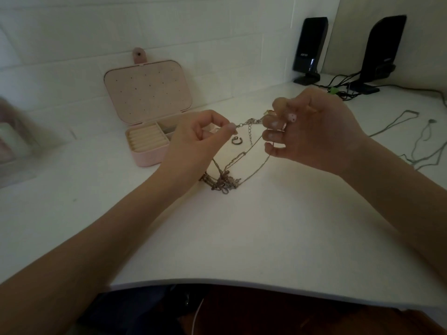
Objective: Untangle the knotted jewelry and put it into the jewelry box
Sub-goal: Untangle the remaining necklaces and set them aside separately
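Note:
A tangle of thin metal chains (223,181) lies on the white table (242,238), with strands rising to both hands. My left hand (197,136) pinches a clasp end of a chain between thumb and forefinger. My right hand (314,131) holds the other end with its fingers curled around the strands. A short chain tail hangs down between the hands. A small ring (235,140) lies on the table just below them. The pink jewelry box (147,131) stands open at the back left, its lid upright and ring rolls showing.
Two black speakers (310,49) (384,52) with dark cables (343,89) stand at the back right. More thin chains (420,141) lie on the table at the right. A blurred clear container (14,151) sits at the far left. The table's front edge (242,284) curves near me.

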Motion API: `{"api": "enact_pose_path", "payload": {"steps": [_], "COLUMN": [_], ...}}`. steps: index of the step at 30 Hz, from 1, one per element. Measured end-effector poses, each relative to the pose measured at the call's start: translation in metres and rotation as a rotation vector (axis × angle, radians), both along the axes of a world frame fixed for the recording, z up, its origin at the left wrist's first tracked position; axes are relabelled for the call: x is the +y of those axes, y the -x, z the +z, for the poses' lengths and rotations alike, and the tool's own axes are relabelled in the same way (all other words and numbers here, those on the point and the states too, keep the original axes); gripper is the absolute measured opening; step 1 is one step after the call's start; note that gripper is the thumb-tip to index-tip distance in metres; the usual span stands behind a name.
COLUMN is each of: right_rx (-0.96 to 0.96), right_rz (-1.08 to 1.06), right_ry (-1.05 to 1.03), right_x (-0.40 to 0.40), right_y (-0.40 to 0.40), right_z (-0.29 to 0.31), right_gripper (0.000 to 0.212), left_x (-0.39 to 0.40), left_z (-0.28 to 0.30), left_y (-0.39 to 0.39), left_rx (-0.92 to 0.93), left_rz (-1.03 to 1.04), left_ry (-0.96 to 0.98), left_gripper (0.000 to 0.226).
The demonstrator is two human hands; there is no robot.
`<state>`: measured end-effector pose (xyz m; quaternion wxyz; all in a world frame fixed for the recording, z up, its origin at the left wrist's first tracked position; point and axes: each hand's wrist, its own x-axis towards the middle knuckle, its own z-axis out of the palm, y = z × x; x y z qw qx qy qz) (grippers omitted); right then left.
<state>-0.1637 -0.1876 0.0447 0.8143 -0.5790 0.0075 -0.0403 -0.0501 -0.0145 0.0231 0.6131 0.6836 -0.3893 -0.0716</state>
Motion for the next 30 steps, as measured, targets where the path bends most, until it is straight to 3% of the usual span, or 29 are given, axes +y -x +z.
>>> {"api": "enact_pose_path", "payload": {"steps": [6, 10, 15, 19, 24, 30], "right_rx": [0.050, 0.050, 0.048, 0.011, -0.027, 0.045], "right_rz": [-0.066, -0.127, -0.214, -0.199, -0.169, -0.152], "right_ry": [0.185, 0.365, 0.477, 0.418, 0.211, 0.074], "right_x": [0.005, 0.009, 0.010, 0.012, 0.015, 0.018], "right_y": [-0.001, -0.002, -0.002, -0.003, -0.007, -0.006], "right_z": [-0.002, -0.001, -0.001, -0.002, -0.006, -0.002], "right_gripper": [0.038, 0.014, 0.060, 0.037, 0.041, 0.019], "left_x": [-0.001, 0.000, -0.001, 0.000, -0.002, -0.003], "left_z": [0.001, 0.002, -0.005, -0.008, -0.007, -0.007], "left_y": [0.000, 0.000, -0.003, -0.005, -0.005, -0.002], "left_rx": [-0.013, -0.024, -0.147, -0.209, -0.146, -0.104], "left_rz": [0.056, 0.043, 0.065, 0.048, -0.020, 0.041], "left_ry": [0.032, 0.053, 0.026, -0.025, -0.011, 0.008], "left_gripper": [0.031, 0.033, 0.020, 0.025, 0.021, 0.022]}}
